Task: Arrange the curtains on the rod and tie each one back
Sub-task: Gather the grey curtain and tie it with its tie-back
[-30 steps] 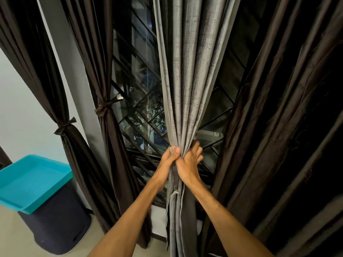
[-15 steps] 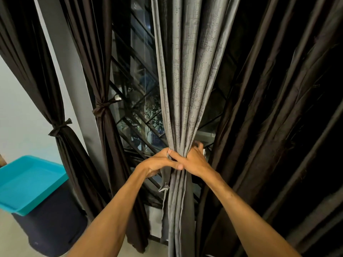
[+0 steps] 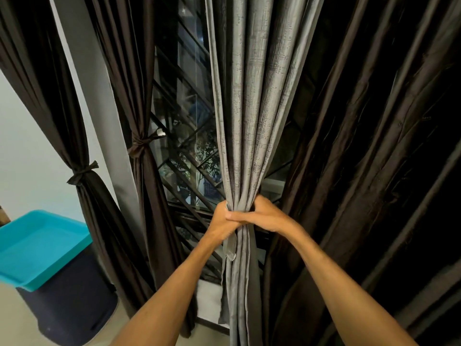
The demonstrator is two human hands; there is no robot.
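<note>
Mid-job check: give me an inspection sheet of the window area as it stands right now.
Surface: pale floor, only a corner in view.
Job's things: grey curtain bunched at mid-height, not tied; far-left brown curtain and second brown curtain tied back; right brown curtain hangs loose; rod not in view.
Clutter: teal tray atop a dark bin.
Hands: left hand and right hand both grip the grey curtain's bunch.
Cables: nothing seen.
Surroundings: window grille, pale wall.
</note>
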